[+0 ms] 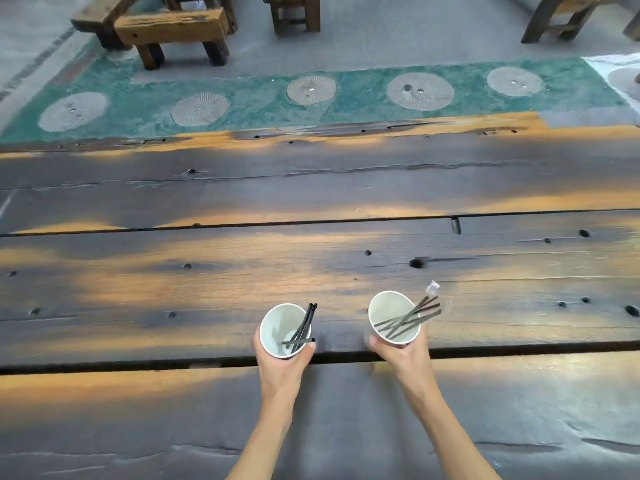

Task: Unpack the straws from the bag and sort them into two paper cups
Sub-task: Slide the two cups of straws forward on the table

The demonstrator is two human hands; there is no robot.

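A: From the head camera, what are the hands doing?

B: Each is wrapped around a paper cup. The left hand [282, 358] grips the left cup [284, 330]; the right hand [401, 351] grips the right cup [394, 317]. Both cups tilt their mouths toward the camera, at the near part of the dark plank table [311, 202].

A: And the straws?

B: All black, all inside the cups. The left cup's straws [304, 327] look like four, three leaning on the right rim and one lying across. The right cup's straws [408, 318] look like five, fanned out over the right rim, though they overlap, so I wouldn't swear to either count.

A: The bag?

B: A scrap of clear wrapper [433, 287] sticks up at the tips of the right cup's straws. I can't tell whether it's the bag itself.

A: So which step?

B: I'd judge the sorting done. What remains is standing two cups upright on the table, gently, so the straws don't spill, and pulling that wrapper off.
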